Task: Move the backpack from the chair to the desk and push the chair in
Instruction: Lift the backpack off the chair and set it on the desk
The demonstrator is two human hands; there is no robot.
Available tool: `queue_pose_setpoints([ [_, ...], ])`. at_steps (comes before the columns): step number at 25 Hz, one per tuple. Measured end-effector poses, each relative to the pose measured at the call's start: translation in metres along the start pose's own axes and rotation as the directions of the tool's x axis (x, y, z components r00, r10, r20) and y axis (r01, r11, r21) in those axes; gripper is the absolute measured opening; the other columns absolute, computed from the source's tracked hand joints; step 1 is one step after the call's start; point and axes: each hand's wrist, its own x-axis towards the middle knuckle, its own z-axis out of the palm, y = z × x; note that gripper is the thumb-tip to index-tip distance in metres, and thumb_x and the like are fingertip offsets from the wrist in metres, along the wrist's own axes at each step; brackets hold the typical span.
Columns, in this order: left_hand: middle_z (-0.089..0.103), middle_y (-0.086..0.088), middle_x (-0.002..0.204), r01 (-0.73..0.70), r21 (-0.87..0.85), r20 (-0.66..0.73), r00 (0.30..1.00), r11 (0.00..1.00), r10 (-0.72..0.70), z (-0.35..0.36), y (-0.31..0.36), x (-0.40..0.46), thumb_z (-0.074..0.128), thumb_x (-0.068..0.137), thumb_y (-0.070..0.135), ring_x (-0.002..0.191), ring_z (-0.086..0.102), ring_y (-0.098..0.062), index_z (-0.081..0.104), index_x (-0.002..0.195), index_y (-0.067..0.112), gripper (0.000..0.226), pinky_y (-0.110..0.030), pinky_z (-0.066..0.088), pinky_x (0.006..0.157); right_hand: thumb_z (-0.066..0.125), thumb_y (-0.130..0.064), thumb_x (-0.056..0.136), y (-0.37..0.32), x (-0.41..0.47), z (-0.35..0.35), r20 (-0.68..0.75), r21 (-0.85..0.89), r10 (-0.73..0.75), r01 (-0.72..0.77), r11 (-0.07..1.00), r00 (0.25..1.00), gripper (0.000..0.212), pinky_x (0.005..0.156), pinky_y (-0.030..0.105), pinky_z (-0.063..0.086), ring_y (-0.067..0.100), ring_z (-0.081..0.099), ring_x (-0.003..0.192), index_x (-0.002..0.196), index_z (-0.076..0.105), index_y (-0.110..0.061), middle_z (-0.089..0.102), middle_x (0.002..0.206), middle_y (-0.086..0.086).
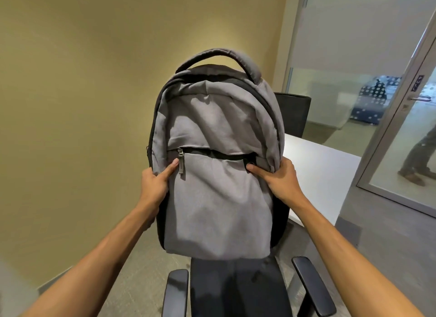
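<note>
Both bare hands clamp the grey fabric backpack [217, 175] by its sides and hold it upright in the air: the left hand [157, 182] wraps the left edge with its thumb pressed flat on the front panel beside the grey zipper pull [181, 162], and the right hand [280, 179] grips the right edge with its thumb pressed against the end of the black front-pocket zipper, the remaining fingers of both hands hidden behind the bag. Nearest the camera, below the forearms, sits the black office chair [236, 290] with its dark seat and two glossy black armrests; the backpack's bottom edge hangs just above the seat, and whether it clears it fully cannot be told. The bag's padded grey top handle [217, 57] arches at its upper end. To the right, past the right wrist, lies the white rectangular desk [323, 172], its near corner partly behind the bag. Beyond the desk stands a second black chair back [295, 111]. A plain beige wall [82, 80] fills the left, and at the far right a frosted glass door with a metal frame [401, 127] shows a person's legs [417, 156] outside.
</note>
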Motion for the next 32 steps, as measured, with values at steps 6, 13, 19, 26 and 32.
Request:
queue_pose_setpoints([
  [6,0.072,0.005,0.064,-0.022,0.007,0.009,1.0,1.0,0.022,0.001,-0.027,0.046,0.076,0.084,0.035,0.06,0.064,-0.006,0.075,0.065,0.021,0.024,-0.025,0.051,0.056,0.08,-0.066,0.056,0.009,0.038,0.026,0.015,-0.067,0.006,-0.005,0.998,1.0,0.078,0.085,0.032,0.056,0.02,0.067,0.096,0.112,0.068,-0.013,0.073,0.105,0.0],
  [13,0.078,0.017,0.075,-0.045,-0.077,0.119,0.991,0.996,0.054,-0.023,-0.065,0.142,0.072,0.088,0.027,0.074,0.071,0.005,0.08,0.075,0.041,0.02,-0.012,0.053,0.063,0.081,-0.061,0.063,0.019,0.091,0.099,-0.027,-0.176,0.02,-0.025,0.984,0.999,0.068,0.083,0.028,0.054,0.015,0.066,0.095,0.113,0.068,-0.017,0.072,0.104,-0.005],
  [19,0.079,0.013,0.081,-0.036,-0.017,0.292,0.956,0.999,0.039,-0.066,-0.091,0.261,0.07,0.087,0.039,0.078,0.071,0.001,0.079,0.083,0.043,0.011,-0.015,0.052,0.064,0.083,-0.049,0.072,0.026,0.148,0.189,-0.13,-0.222,0.072,-0.1,0.97,0.989,0.063,0.078,0.018,0.049,0.019,0.067,0.101,0.12,0.067,-0.011,0.072,0.112,0.002],
  [26,0.08,0.01,0.083,-0.003,0.003,0.38,0.925,1.0,0.001,-0.083,-0.111,0.375,0.07,0.09,0.036,0.083,0.074,-0.005,0.079,0.098,0.026,0.016,-0.024,0.054,0.07,0.08,-0.043,0.078,0.038,0.217,0.267,-0.171,-0.213,0.12,-0.155,0.965,0.978,0.067,0.096,0.035,0.052,0.027,0.064,0.112,0.13,0.058,-0.008,0.067,0.123,0.008],
  [32,0.075,0.007,0.079,0.009,0.053,0.385,0.923,0.999,-0.029,-0.07,-0.136,0.447,0.066,0.093,0.034,0.065,0.066,0.002,0.077,0.103,0.017,0.023,-0.012,0.047,0.056,0.076,-0.059,0.068,0.061,0.281,0.303,-0.173,-0.206,0.132,-0.167,0.964,0.976,0.08,0.089,0.029,0.051,0.024,0.063,0.109,0.129,0.056,-0.012,0.066,0.123,0.005],
])
